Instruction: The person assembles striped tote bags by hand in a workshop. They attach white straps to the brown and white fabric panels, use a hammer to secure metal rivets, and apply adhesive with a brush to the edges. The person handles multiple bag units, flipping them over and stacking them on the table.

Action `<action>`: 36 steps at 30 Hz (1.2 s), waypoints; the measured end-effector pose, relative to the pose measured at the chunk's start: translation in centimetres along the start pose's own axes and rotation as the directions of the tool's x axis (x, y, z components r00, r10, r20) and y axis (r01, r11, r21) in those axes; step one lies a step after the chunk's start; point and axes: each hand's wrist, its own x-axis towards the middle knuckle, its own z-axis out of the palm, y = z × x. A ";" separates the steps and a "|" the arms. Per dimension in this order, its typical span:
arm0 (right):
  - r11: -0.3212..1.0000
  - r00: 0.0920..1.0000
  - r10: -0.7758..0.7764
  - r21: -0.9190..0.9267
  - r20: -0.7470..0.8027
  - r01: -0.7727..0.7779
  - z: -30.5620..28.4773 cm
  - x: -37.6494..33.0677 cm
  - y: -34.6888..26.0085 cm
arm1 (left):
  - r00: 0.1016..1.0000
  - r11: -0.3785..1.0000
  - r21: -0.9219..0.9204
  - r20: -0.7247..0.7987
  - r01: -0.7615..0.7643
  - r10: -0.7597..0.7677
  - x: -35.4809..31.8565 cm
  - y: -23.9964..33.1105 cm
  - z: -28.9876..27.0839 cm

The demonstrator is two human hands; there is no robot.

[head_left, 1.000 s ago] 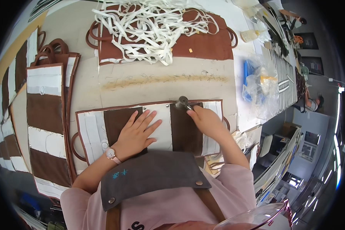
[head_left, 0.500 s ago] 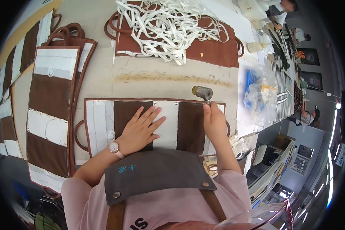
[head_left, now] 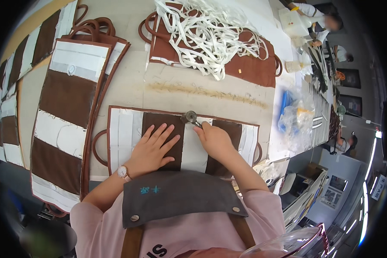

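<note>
In front of me lies a flat bag panel with brown and white bands, reddish-brown edging and looped handles at both ends. My left hand rests flat on its dark brown band, fingers spread, holding nothing. A small hammer is in my right hand, whose fingers wrap round the handle. The hammer's head is at the panel's far edge, over the border between brown and white. What lies directly under the head is hidden.
At the left lies a stack of similar bag panels, with more banded panels beyond. A tangle of white tape covers reddish-brown fabric at the back. Plastic bags lie at the right. People work farther off.
My right hand has brought the hammer left and down, from above the panel's far edge onto it. My left hand stays flat on the panel. The whole view has shifted and tilted slightly.
</note>
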 end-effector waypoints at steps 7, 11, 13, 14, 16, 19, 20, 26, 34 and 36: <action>0.996 0.988 0.008 -0.084 -0.153 -0.021 -1.3 -0.4 -0.2 | 0.999 1.000 -0.001 -0.037 -0.005 0.005 -0.3 -0.1 0.2; 0.966 0.997 -0.073 -0.250 -0.006 0.069 -0.3 -0.9 -1.0 | 0.999 1.000 -0.003 -0.050 -0.021 0.020 0.0 -0.6 0.5; 0.968 0.942 -0.224 -0.167 -0.248 0.186 -1.7 -0.9 -1.3 | 0.999 1.000 -0.008 -0.043 -0.003 0.003 -0.8 -0.3 0.8; 0.989 0.941 -0.146 -0.070 -0.307 0.130 -2.6 -1.1 -2.1 | 0.999 1.000 -0.006 -0.045 -0.005 0.004 -0.6 -0.5 0.6; 0.982 0.967 -0.106 -0.178 -0.232 0.065 -1.8 -0.7 -2.4 | 0.999 1.000 -0.009 -0.050 -0.004 0.004 -0.4 -0.5 0.7; 0.965 1.000 0.007 -0.261 0.019 -0.002 -0.2 -0.4 -2.7 | 0.998 0.999 -0.028 -0.041 -0.038 0.037 -0.2 -0.6 0.6; 0.976 0.999 -0.032 -0.215 0.036 0.039 -0.8 -0.6 -2.4 | 0.999 0.999 -0.038 -0.034 -0.028 0.026 -0.4 -0.4 0.7; 0.982 0.956 0.027 0.184 -0.293 0.028 -1.2 -1.7 -2.8 | 0.997 0.999 -0.037 -0.070 -0.017 0.014 -0.3 -0.5 0.6; 0.971 0.978 -0.069 0.210 -0.198 0.111 -1.6 -0.8 -4.8 | 0.984 0.986 0.079 -0.107 0.148 -0.139 -3.2 -2.2 -1.7; 0.936 0.959 -0.063 0.316 -0.276 0.152 -3.4 -1.5 -6.1 | 0.979 0.986 0.001 -0.120 0.168 -0.166 -5.2 -2.1 -1.8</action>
